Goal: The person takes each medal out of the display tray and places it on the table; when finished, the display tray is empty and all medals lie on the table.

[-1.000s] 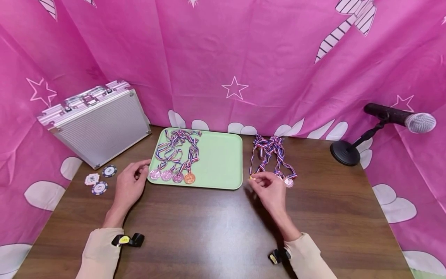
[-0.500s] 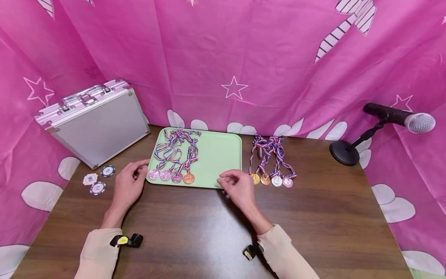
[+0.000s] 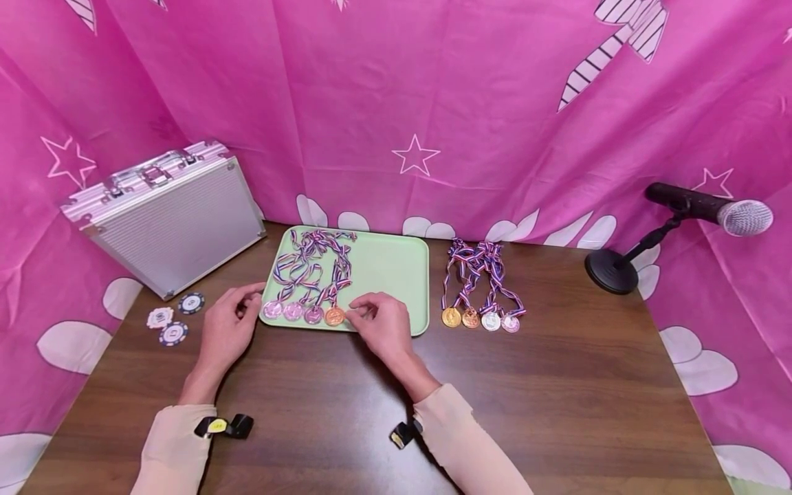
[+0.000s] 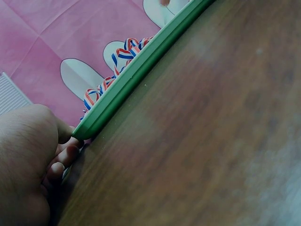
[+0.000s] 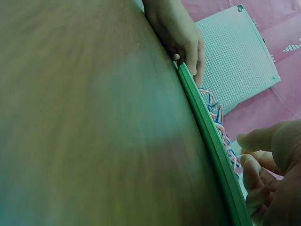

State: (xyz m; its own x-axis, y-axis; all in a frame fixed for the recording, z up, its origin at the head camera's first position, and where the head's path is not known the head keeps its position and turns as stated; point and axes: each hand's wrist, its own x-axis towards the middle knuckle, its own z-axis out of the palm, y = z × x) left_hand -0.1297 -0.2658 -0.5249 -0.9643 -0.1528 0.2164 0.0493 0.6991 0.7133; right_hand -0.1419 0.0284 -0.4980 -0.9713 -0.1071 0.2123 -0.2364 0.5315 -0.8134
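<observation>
A pale green tray [image 3: 390, 275] lies on the wooden table, bearing several medals with red, white and blue ribbons [image 3: 341, 273] on its left half. Its left front corner is gripped by my left hand [image 3: 229, 330], the thumb on the rim and curled fingers against its outer edge in the left wrist view. Above the tray's front edge, my right hand [image 3: 385, 326] holds nothing; its thumb and index finger are apart. Those fingertips come right beside a copper-coloured medal [image 3: 335, 315], the rightmost in a row with pinkish medals [image 3: 293, 311].
To the tray's right lie more ribboned medals, a gold one [image 3: 451, 317] at the left of their row. A silver case [image 3: 179, 227] stands back left, with poker chips [image 3: 174, 333] before it. A microphone [image 3: 705, 206] on a stand [image 3: 612, 270] is at right.
My right hand has moved left from the right-hand medals, across the tray's front edge, to the copper-coloured medal. That right-hand row is now uncovered. My left hand has stayed at the tray's corner.
</observation>
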